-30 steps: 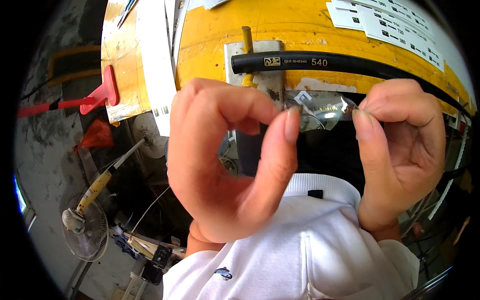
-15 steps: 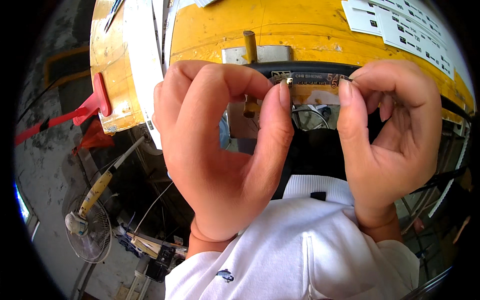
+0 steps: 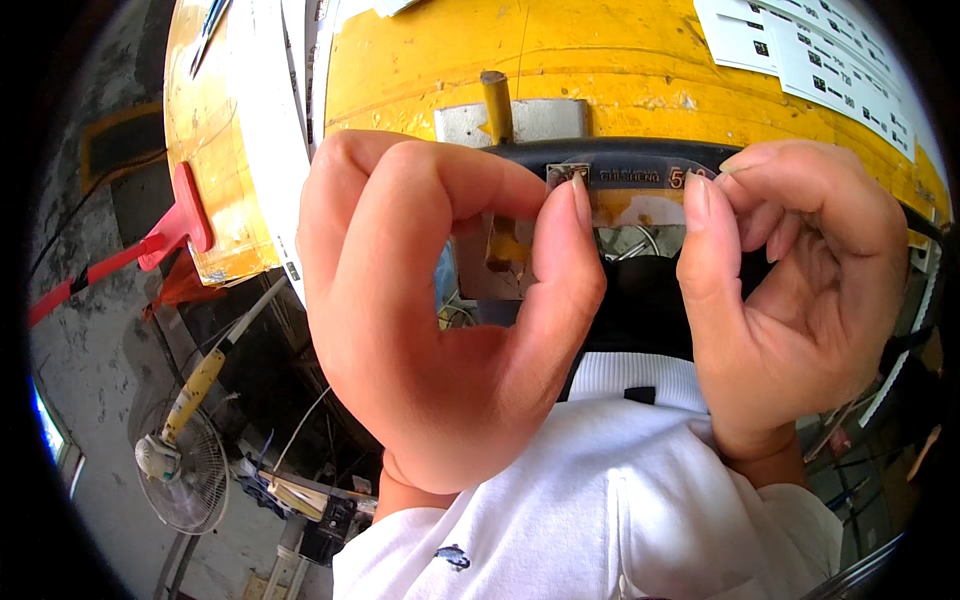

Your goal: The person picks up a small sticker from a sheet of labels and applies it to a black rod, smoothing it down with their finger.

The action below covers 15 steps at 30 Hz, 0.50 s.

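While both hands are raised near the middle of the frame, a clear strip (image 3: 630, 177) with small printed marks is stretched between them, just above the frame's centre. The left hand (image 3: 400, 310) pinches its left end between thumb and forefinger, with the other fingers curled behind; the right hand (image 3: 800, 310) appears to pinch the opposite end the same way, near the strip's right edge. Directly behind the strip runs a black tube (image 3: 620, 149), and from this angle I cannot tell whether the two touch. The strip looks very light, thin and bendy, probably slick on its face and easy to crease, smudge or curl, so the best hold seems to be a gentle fingertip pinch at the two outer ends, level and lightly taut, leaving the printed middle bare. The tube looks thicker and springier, rounded enough to roll. Beyond it, a yellow desk (image 3: 420, 70) fills the top of the frame, with a metal plate (image 3: 555, 118) at upper middle and white printed sheets (image 3: 830, 70) at upper right.
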Motion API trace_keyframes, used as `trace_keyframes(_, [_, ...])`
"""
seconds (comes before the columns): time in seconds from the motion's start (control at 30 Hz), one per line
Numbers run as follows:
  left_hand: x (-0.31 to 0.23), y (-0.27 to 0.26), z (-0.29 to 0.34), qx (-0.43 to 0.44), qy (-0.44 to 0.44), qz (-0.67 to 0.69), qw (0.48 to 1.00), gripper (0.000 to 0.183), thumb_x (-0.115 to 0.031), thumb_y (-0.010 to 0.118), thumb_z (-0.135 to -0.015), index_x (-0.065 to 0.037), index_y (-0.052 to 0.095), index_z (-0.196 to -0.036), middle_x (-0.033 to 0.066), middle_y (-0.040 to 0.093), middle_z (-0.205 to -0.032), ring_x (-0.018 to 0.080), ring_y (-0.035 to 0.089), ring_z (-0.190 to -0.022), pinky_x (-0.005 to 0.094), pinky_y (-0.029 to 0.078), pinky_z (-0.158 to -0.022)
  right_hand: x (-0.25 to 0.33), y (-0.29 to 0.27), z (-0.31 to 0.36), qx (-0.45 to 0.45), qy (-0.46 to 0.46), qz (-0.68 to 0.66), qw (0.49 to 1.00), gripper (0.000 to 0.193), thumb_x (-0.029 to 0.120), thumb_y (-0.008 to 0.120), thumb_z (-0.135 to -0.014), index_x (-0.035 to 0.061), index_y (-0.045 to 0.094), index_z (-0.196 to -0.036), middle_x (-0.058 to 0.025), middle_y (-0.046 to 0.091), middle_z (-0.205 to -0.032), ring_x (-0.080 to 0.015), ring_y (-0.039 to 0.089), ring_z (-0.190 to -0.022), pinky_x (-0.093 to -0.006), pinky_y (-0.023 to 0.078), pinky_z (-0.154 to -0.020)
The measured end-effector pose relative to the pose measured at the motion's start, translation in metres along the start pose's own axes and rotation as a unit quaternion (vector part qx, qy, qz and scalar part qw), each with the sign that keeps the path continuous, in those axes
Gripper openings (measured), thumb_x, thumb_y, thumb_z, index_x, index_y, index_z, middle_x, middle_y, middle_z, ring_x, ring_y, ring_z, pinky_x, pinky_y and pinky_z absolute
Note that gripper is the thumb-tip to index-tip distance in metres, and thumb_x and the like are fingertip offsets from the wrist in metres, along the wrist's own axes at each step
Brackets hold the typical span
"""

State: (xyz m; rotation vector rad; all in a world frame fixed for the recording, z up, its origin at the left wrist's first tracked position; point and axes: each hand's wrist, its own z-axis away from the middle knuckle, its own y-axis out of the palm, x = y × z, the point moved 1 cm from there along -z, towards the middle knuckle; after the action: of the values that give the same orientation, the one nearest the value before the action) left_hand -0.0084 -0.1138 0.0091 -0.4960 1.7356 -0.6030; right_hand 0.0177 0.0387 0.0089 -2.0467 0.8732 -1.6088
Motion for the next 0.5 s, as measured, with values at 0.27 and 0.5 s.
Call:
trace_keyframes(0.27, [-0.0003,0.0017,-0.0005,-0.004,-0.006,0.013,1.0,0.017,0.002,0.069,-0.081,-0.001,0.053,-0.076,0.0027,0.049,-0.076,0.0116,0.043,-0.072,0.0229,0.033,-0.069,-0.0139,0.0048,0.0094,-0.063,-0.032,-0.05,0.996,0.04,-0.017,0.069,-0.077,-0.0017,0.052,-0.109,-0.009,0.061,-0.095,-0.0073,0.05,-0.069,-0.0183,0.037,-0.062])
trace_keyframes(0.5, [0.0015,0.0012,-0.0003,-0.008,0.002,0.013,1.0,0.017,0.002,0.069,-0.081,-0.001,0.053,-0.076,0.0027,0.048,-0.076,0.0117,0.043,-0.072,0.023,0.032,-0.069,-0.0114,0.002,0.0073,-0.042,-0.031,-0.044,0.998,0.04,-0.017,0.069,-0.076,-0.0006,0.052,-0.108,-0.0085,0.061,-0.092,-0.0078,0.047,-0.068,-0.019,0.037,-0.062])
